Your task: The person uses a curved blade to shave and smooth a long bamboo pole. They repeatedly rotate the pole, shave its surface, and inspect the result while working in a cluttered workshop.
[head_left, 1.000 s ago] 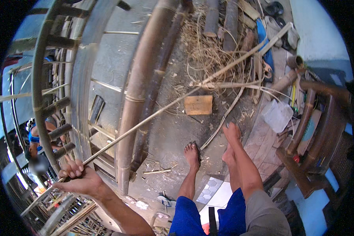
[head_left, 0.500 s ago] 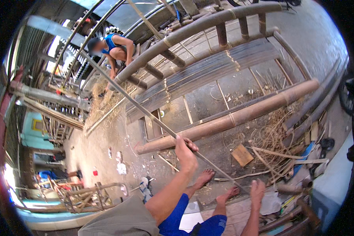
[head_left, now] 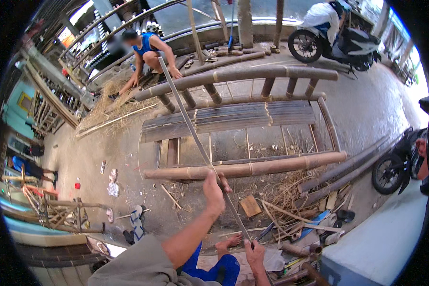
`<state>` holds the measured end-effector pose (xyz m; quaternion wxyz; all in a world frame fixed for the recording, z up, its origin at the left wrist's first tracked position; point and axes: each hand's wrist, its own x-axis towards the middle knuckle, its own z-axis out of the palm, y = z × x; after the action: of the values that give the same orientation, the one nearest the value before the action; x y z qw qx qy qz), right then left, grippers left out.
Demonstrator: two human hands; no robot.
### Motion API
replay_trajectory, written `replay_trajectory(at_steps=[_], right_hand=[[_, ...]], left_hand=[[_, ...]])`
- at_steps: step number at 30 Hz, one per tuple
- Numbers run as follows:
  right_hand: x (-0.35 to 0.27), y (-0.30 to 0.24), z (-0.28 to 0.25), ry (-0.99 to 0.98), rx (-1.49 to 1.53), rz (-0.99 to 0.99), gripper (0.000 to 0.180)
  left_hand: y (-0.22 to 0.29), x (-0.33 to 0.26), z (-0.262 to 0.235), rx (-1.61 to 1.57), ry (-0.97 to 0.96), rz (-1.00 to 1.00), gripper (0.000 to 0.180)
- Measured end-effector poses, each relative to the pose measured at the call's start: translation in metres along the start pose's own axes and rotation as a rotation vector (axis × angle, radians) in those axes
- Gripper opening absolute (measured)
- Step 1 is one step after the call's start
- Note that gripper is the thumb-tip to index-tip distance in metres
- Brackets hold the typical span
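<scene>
1. Strip (head_left: 195,133), long, narrow and grey-brown, slanting from the upper left down past both hands; it crosses in front of the largest thing in view, a bamboo frame (head_left: 271,168) with rails and a slatted panel, on the floor beyond. A second ago the view looked down on the wearer's feet and only part of the frame; it has since swung so that the whole frame shows.
2. Motorcycle (head_left: 355,47), parked beyond the frame at the upper right.
3. Co-worker (head_left: 152,45) in a blue top, crouching behind the frame's left end, near a heap of straw-coloured shavings (head_left: 110,112).
4. Board (head_left: 250,206), small and tan, on the floor between the frame and the wearer.
5. Left hand (head_left: 215,194), fingers closed around the strip near the middle of its visible length.
6. Right hand (head_left: 255,258), lower and nearer the body, at the strip's lower part. It was out of view a second ago; a hand at two places probably gives steadier control of the strip.
7. Dark thing (head_left: 256,244), smallest, at the right thumb. The view is poor here: I cannot tell whether those fingers clamp it, the strip, or neither.
</scene>
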<state>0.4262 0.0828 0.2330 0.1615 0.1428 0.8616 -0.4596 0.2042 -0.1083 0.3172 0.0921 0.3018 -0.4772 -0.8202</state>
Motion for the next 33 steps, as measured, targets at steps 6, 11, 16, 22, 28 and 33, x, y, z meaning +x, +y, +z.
replay_trajectory(at_steps=[6, 11, 16, 22, 28, 33], right_hand=[[-0.045, 0.076, -0.073, -0.027, -0.275, -0.03, 0.051], [-0.049, 0.089, -0.141, -0.218, -0.49, 0.158, 0.051], [0.006, 0.021, -0.178, -0.2, -0.636, -0.01, 0.046], [0.114, -0.066, -0.185, -0.224, -0.782, -0.031, 0.045], [0.199, -0.127, -0.175, -0.282, -0.976, -0.136, 0.056], [0.231, -0.155, -0.162, -0.333, -1.061, -0.099, 0.054]], left_hand=[[0.119, 0.125, -0.004, 0.0, 0.038, 0.324, 0.037], [0.18, 0.22, -0.05, -0.163, 0.107, 0.328, 0.034], [0.123, 0.281, -0.13, -0.18, 0.318, 0.172, 0.035], [-0.006, 0.26, -0.219, 0.081, 0.534, -0.316, 0.031], [-0.061, 0.248, -0.255, 0.012, 0.621, -0.48, 0.025], [-0.078, 0.267, -0.271, -0.072, 0.593, -0.473, 0.023]])
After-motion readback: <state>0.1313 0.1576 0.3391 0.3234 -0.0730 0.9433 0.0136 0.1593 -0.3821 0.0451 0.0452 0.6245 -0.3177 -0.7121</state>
